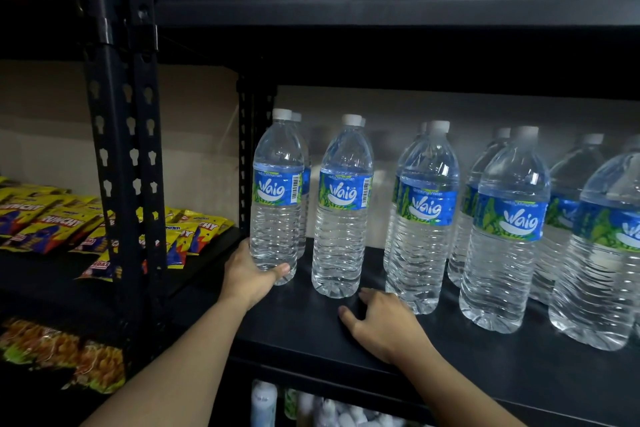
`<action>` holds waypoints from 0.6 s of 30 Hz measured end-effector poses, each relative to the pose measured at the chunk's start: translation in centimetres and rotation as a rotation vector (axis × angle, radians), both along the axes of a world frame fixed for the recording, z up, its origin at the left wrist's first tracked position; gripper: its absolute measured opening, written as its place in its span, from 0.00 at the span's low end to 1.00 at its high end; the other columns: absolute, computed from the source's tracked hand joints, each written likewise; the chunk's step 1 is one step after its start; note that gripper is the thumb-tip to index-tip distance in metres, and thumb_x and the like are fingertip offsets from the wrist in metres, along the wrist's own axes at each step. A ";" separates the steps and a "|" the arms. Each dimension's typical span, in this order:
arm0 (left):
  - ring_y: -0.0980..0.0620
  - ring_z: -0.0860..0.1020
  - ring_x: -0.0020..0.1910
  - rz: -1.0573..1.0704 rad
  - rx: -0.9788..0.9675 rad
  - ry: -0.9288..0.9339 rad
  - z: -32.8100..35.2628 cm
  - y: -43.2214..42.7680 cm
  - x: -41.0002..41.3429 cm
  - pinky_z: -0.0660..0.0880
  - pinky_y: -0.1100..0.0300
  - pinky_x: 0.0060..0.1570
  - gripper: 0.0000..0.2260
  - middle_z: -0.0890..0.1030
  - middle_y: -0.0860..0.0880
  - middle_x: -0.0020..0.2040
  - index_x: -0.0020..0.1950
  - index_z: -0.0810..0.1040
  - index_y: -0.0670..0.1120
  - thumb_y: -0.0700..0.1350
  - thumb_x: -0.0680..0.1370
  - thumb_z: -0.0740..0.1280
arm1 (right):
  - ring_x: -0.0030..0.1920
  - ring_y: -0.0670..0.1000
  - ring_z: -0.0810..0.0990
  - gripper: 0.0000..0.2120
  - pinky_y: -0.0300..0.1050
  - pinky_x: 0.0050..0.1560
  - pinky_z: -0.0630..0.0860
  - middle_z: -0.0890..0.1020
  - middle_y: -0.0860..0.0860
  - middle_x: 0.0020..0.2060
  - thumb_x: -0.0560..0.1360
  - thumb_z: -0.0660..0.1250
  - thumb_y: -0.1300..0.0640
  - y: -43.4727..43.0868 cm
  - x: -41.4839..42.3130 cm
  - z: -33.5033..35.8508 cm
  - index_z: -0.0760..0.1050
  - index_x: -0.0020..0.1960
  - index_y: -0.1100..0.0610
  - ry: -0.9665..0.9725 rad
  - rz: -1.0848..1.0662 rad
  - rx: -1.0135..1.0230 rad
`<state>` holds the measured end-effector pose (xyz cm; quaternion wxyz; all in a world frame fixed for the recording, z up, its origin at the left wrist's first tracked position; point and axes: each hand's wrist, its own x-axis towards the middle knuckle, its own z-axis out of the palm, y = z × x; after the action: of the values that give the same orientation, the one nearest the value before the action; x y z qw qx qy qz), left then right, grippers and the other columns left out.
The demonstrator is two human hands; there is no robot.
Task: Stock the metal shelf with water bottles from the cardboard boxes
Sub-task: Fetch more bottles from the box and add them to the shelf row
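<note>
Several clear water bottles with blue labels and white caps stand in rows on the black metal shelf [304, 326]. My left hand [249, 274] wraps the base of the leftmost front bottle [276, 198], which stands upright on the shelf. A second front bottle [343, 208] stands just right of it. My right hand [377, 322] rests on the shelf surface in front of that bottle and the third one [424, 218], fingers spread, holding nothing. No cardboard box is in view.
A black perforated upright post [124, 156] stands at the left. Beyond it, a neighbouring shelf holds yellow snack packets [52, 222], with orange snack bags [69, 354] below. The shelf board above [381, 10] hangs low over the bottle caps. Pale containers [263, 402] sit on the level underneath.
</note>
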<state>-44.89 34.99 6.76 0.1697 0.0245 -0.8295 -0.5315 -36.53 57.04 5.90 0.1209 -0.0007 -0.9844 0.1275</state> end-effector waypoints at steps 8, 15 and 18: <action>0.49 0.76 0.61 -0.040 -0.003 -0.008 0.0 -0.2 0.0 0.72 0.54 0.61 0.31 0.78 0.50 0.62 0.68 0.71 0.50 0.48 0.68 0.79 | 0.63 0.56 0.76 0.25 0.47 0.61 0.71 0.80 0.53 0.61 0.77 0.58 0.37 -0.1 0.3 0.3 0.76 0.61 0.54 0.030 0.014 0.005; 0.50 0.76 0.60 -0.055 0.008 -0.009 0.0 -0.4 0.1 0.71 0.57 0.58 0.31 0.79 0.50 0.62 0.68 0.71 0.50 0.48 0.68 0.79 | 0.62 0.56 0.76 0.24 0.46 0.60 0.71 0.80 0.53 0.59 0.77 0.58 0.37 -0.2 0.4 0.3 0.77 0.60 0.55 0.043 0.018 0.005; 0.49 0.76 0.61 -0.060 0.000 -0.022 0.2 -0.3 0.2 0.71 0.56 0.59 0.32 0.78 0.50 0.62 0.69 0.71 0.50 0.48 0.68 0.79 | 0.61 0.56 0.76 0.24 0.47 0.60 0.71 0.80 0.53 0.58 0.76 0.59 0.38 -0.2 0.6 0.4 0.77 0.59 0.55 0.047 0.017 -0.014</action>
<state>-44.65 34.71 6.94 0.1445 0.0058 -0.8318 -0.5359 -35.95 56.83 6.34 0.1431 0.0100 -0.9804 0.1352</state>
